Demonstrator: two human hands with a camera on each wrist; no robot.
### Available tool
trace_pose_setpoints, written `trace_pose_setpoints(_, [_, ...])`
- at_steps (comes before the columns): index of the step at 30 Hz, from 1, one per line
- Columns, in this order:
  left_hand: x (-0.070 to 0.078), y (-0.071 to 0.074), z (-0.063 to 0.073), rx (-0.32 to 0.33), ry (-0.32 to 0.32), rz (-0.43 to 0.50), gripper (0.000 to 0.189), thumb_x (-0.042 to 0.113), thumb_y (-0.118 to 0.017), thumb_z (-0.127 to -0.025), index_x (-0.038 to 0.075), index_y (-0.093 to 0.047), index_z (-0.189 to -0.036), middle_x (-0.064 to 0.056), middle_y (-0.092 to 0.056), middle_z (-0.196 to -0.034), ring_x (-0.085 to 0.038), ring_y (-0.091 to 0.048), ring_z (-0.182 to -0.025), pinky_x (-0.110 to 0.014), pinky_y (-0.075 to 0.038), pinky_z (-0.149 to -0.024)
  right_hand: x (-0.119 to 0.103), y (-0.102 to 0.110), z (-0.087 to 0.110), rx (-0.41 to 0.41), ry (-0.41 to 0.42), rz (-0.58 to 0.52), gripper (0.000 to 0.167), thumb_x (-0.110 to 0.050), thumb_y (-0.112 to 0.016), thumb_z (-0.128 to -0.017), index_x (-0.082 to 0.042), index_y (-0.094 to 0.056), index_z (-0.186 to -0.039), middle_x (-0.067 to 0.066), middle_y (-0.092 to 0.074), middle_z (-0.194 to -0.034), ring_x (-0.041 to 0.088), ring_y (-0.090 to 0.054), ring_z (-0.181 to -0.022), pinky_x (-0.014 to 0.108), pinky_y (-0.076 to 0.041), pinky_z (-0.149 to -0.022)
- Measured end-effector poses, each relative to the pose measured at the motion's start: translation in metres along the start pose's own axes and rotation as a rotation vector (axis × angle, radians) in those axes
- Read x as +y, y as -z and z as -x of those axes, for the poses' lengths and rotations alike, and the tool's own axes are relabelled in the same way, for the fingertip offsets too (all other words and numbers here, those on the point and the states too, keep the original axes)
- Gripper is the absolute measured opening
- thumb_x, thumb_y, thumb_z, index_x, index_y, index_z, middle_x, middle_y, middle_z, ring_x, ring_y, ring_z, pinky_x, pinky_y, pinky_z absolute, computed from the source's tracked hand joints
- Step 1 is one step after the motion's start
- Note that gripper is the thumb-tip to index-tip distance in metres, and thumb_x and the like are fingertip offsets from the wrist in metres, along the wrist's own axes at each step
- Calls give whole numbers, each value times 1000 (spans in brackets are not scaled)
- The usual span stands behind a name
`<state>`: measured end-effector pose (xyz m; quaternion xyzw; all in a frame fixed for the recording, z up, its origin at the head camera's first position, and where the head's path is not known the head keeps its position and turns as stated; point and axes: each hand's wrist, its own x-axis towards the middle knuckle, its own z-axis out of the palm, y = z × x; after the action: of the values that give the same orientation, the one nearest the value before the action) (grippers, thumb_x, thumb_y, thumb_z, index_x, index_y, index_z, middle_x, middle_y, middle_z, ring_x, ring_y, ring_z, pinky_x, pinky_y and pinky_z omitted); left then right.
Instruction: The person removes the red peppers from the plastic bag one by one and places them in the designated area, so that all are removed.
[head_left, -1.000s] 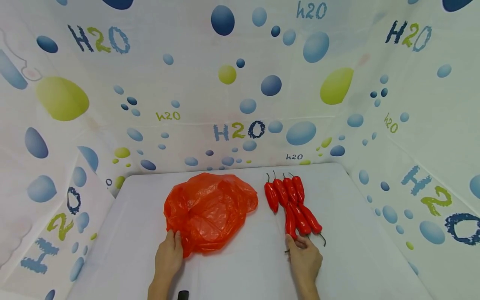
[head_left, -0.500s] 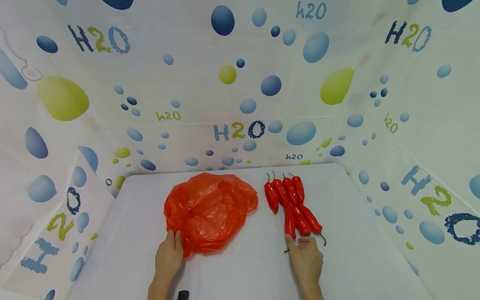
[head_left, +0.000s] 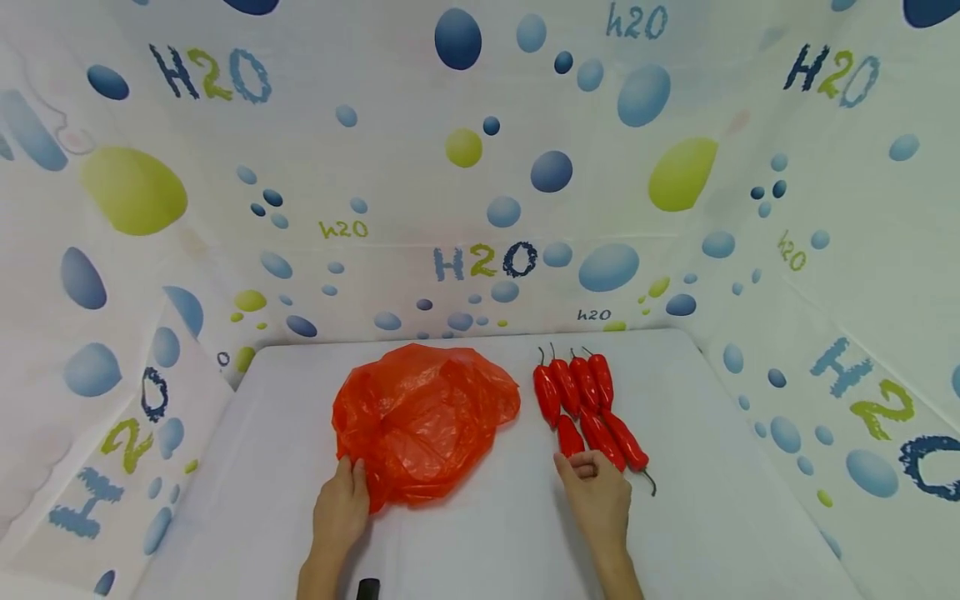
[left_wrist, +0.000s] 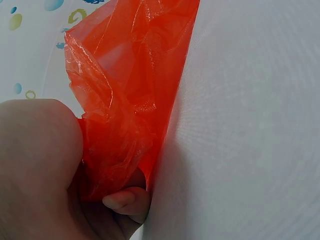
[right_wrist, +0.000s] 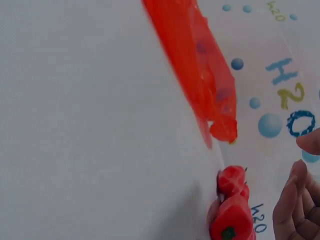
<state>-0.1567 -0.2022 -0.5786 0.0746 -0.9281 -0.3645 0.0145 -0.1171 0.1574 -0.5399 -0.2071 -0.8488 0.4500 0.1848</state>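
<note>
My left hand [head_left: 341,504] grips the near-left edge of a crumpled, translucent red plastic bag [head_left: 427,425]. In the left wrist view the thumb and curled fingers [left_wrist: 127,200] have the film bunched between them. To the right of the bag, several glossy red chili peppers [head_left: 587,383] lie in two rows, the back row's stems pointing away. Over the near end of the front-left pepper [head_left: 570,435] is my right hand [head_left: 600,504], hiding its stem end in the head view. The right wrist view shows a gap between thumb and bent fingers [right_wrist: 286,202], with the peppers [right_wrist: 232,220] beside them.
A white cloth covers the table [head_left: 487,542]. Behind and at both sides hangs a white curtain [head_left: 375,150] printed with bubbles and H2O lettering. At the bottom edge, beside the left forearm, a small black object [head_left: 367,589] shows.
The front-left pepper has shifted left and away from me, and my right hand has moved forward and left. My left hand keeps its grip on the bag. The head view has shifted slightly.
</note>
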Motion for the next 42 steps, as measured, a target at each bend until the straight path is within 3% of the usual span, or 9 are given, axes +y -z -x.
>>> trace_pose_setpoints(6, [-3,-3,1,5,-8,-6,25,24,-40,-113,2,-49,-104,-5,-46,-69,-19,-46,-62,-30,-41,-57,-21,-16,1,-104,52,-51,19,-28,-87,-88,-15,-73,-87,-4,-67,-72,15,-62,-66,26,-52,-58])
trace_pose_setpoints(18, [3,1,1,12,-12,2,25,24,-41,-113,2,-51,-105,-4,-47,-70,-19,-47,-63,-30,-43,-59,-49,-65,-2,-261,239,-175,12,-23,-84,-90,-18,-74,-92,-9,-70,-80,11,-65,-72,26,-57,-65])
trace_pose_setpoints(26, [2,0,2,24,-16,0,25,23,-42,-113,1,-51,-104,-5,-48,-70,-19,-47,-63,-31,-42,-59,-66,-95,-10,-390,339,-140,10,-21,-82,-93,-16,-73,-96,-8,-71,-85,10,-65,-78,24,-57,-71])
trace_pose_setpoints(42, [-3,-2,1,52,-25,-1,24,22,-43,-113,2,-50,-101,-4,-45,-68,-20,-45,-61,-33,-40,-58,-96,-152,-22,-597,476,33,13,-23,-80,-92,-13,-77,-101,-10,-69,-87,7,-60,-76,23,-53,-68])
